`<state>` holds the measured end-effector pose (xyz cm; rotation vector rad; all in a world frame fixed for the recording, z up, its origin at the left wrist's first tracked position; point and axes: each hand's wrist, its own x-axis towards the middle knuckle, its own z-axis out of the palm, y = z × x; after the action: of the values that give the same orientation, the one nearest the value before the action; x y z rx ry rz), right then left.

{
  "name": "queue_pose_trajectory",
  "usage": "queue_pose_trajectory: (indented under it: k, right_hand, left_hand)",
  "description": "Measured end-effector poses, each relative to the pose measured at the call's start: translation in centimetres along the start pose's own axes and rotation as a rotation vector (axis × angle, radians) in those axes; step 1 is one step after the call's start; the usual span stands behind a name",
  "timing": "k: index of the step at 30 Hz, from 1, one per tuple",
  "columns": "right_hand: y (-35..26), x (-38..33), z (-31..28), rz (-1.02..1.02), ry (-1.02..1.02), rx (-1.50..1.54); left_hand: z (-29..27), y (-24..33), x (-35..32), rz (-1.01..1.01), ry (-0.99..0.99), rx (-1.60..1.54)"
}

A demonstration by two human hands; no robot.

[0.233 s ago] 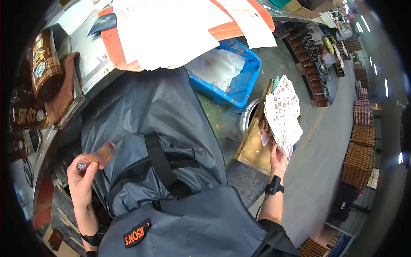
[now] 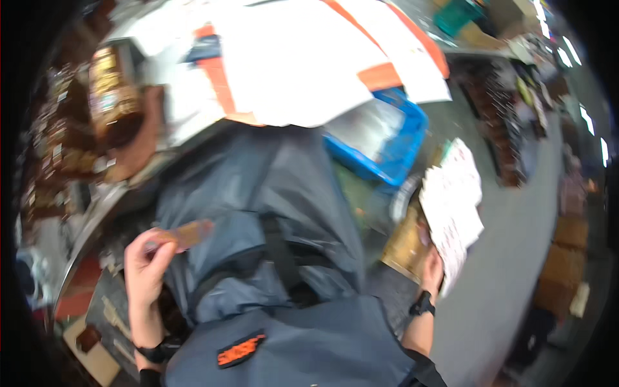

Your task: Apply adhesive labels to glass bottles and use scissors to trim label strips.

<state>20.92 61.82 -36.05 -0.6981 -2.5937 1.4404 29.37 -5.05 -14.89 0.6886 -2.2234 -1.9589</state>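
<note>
Over the dark apron [image 2: 322, 338], the left hand [image 2: 147, 261] pinches a small brownish packet [image 2: 190, 235] between its fingers; too light a pinch could drop it. Off to the right, the right hand's fingers seem closed on the white sheets [image 2: 454, 206]; a tilt might scatter them. The apron's patch [image 2: 240, 350] has orange lettering; the sheets' reddish print and the far brown packs [image 2: 116, 97] are too blurred to read.

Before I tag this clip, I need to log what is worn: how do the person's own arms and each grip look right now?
The left grip and right grip are ungloved. A dark band circles the left forearm; a dark wristband sits on the right. A dark sleeve covers the right upper arm. Blur hides finer markings.
</note>
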Motion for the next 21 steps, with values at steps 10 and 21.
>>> queue_pose_trajectory:
  k: [10,21]
  right_hand:
    - [8.3,6.4,2.2,-0.304,-0.25,-0.155]
    - [-13.6,-0.5,18.4,-0.077,-0.622,0.148]
  left_hand:
    - [-8.5,2.9,-2.3,0.105,0.38,0.186]
    - [-22.5,-1.4,-1.3,0.014,0.724,0.15]
